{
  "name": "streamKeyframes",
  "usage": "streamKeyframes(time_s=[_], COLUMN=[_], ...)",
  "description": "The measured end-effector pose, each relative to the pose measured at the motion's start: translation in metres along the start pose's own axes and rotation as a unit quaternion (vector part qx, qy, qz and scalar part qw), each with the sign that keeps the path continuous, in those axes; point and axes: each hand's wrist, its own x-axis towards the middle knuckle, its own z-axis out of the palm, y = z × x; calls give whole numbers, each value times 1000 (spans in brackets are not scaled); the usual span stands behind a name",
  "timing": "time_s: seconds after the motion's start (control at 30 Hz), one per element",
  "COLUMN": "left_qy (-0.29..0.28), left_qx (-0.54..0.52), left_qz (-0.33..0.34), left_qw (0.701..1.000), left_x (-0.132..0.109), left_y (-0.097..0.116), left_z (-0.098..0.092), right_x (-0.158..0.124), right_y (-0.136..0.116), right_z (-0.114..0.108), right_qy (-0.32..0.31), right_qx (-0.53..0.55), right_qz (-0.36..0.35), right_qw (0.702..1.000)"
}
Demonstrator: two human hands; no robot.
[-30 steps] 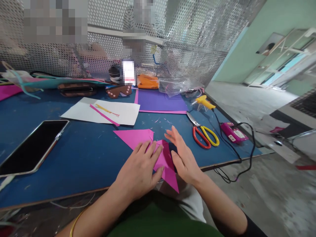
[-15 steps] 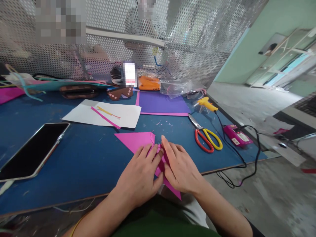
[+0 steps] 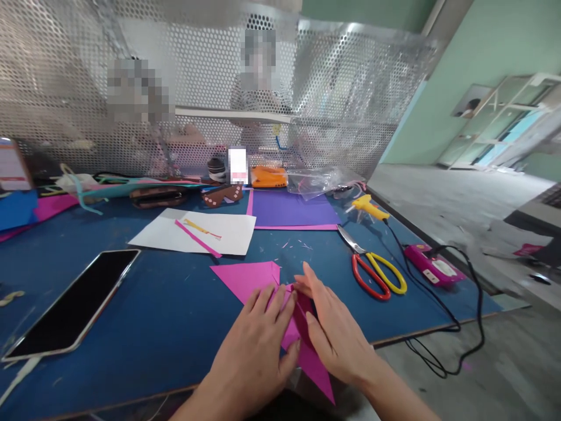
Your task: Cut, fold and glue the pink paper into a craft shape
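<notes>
A folded sheet of pink paper lies near the front edge of the table, one pointed end reaching left and another hanging past the edge. My left hand rests flat on it, fingers spread and pressing it down. Beside it, my right hand has its fingers stretched out, with the tips and thumb against a darker, raised flap along the paper's right side. Part of the fold is hidden beneath my fingers. Scissors with red and yellow handles lie to the right, apart from my hand.
A phone with a cable lies left on the blue table. White paper with strips, purple paper and a brown mask cutout are farther back. A yellow glue gun and a corded pink box stand right.
The view has tilted up, so everything sits lower. My right hand has shifted slightly away from my left, and more of the flap's darker face shows between them.
</notes>
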Motion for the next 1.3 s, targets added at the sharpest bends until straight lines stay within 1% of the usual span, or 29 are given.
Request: streamKeyframes(time_s=[0.13, 0.2, 0.4, 0.5, 0.63, 0.77, 0.87, 0.93, 1.0, 1.07, 1.17, 1.3], left_qy=[-8, -2, 13, 10, 1, -7, -7, 4, 14, 17, 16, 14], left_qx=[7, 15, 37, 24, -3, -26, -15, -4, 3, 3, 2, 2], left_qz=[6, 9, 27, 16, -8, -24, -10, -1, 0, -1, -1, -1], left_qw=[1000, 1000, 999, 1000, 1000, 999, 1000, 1000, 1000, 1000, 1000, 1000], left_x=[-1, -2, -3, -3, 0, 4, 4, 3, 2, 2, 2, 3], left_y=[-1, -2, -6, -6, -1, 3, 2, 0, 0, 0, 0, 1], left_z=[1, 2, 3, 2, -1, -3, -2, -1, 0, 1, 0, -1], right_x=[-3, -4, -3, -2, -2, 0, -1, -3, -4, -5, -3, 2], right_y=[3, 4, 4, 4, 3, 4, 6, 7, 7, 6, 4, 1], right_z=[1, 2, 5, 5, 2, -1, -1, -1, -2, -3, -5, -4], right_qy=[-3, 0, 11, 11, 6, -3, 13, 34, 42, 31, 2, -14], right_qx=[22, 29, 11, 5, 6, 14, 37, 59, 80, 87, 68, 20], right_qz=[28, 41, 33, 30, 23, 33, 29, 28, 22, 9, -15, -4], right_qw=[999, 999, 999, 999, 1000, 999, 999, 997, 996, 996, 998, 1000])
